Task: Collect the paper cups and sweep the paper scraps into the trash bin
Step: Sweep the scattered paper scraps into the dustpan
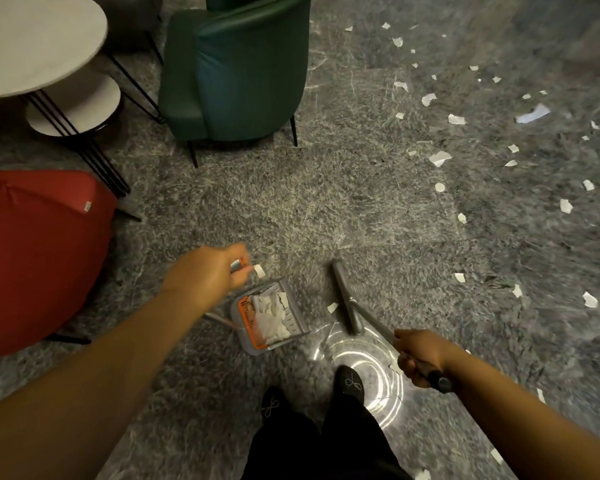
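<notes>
My left hand (pixel 210 273) grips the top of the handle of a grey dustpan (pixel 300 318) with an orange comb edge. White paper scraps fill the pan, which hangs tilted just above the floor. My right hand (pixel 420 358) holds the dark grip of a grey broom (pixel 347 296), whose head lies on the floor right of the pan. One scrap (pixel 332 307) lies between pan and broom head. Several white paper scraps (pixel 440 157) are strewn over the grey marble floor to the right. No cups or bin are in view.
A green armchair (pixel 236 71) stands ahead, a red seat (pixel 39 251) at the left, and a round white table (pixel 32 39) with black wire legs at the upper left. My black-shod feet (pixel 350 382) stand below the dustpan.
</notes>
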Available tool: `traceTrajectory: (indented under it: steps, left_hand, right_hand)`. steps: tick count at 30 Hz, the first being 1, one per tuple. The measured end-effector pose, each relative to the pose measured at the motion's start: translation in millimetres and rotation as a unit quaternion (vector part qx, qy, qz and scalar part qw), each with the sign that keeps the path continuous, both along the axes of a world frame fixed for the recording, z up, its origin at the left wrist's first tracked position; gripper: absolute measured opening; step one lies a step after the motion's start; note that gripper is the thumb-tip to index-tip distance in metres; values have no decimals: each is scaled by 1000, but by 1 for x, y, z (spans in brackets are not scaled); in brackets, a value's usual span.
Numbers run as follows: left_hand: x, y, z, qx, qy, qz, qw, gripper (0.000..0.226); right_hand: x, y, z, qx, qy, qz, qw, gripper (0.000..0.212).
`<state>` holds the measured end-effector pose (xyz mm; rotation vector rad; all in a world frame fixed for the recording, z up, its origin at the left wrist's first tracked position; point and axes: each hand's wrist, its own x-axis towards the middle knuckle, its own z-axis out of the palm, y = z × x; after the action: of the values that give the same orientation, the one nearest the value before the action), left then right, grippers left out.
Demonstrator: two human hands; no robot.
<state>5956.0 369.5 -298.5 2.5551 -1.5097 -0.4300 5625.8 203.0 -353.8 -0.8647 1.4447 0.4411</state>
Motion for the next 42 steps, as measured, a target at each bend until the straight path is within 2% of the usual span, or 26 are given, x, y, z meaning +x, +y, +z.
traceTrajectory:
  steps: [1,2,3,5,10,18,23,31,35,42]
  left_hand:
    - [2,0,-1,-2,-2,-2,1000,13]
    - [4,0,-2,-5,-4,-4,1000,13]
    - [5,1,-3,-9,-7,-9,1000,14]
    - [6,0,-4,-12,-12,-14,1000,14]
    - [6,-5,-7,-4,-16,-3,1000,14]
    - [10,2,-9,-19,-42,-16,999,12]
    - [12,9,-4,-17,-27,-12,999,13]
    - [33,50,15,-33,-34,36,998,17]
    - [54,56,24,-27,-42,50,998,18]
    - [96,51,25,4,-43,63,997,16]
  right_hand:
    - [-2,-1,-10,1,4,-3,1000,36]
    - [1,-1,-9,4,0,-11,1000,7]
    - [1,0,-15,0,3,-15,1000,20]
    - [5,5,-26,7,4,-18,1000,16]
    - [24,30,-38,15,-28,-5,999,19]
    - [57,57,-15,97,-62,-10,993,20]
    - [56,66,6,81,-63,40,994,22]
    - [84,65,26,34,-76,30,996,23]
    - [110,57,27,4,-87,23,996,24]
    - [166,17,10,-5,-79,93,993,26]
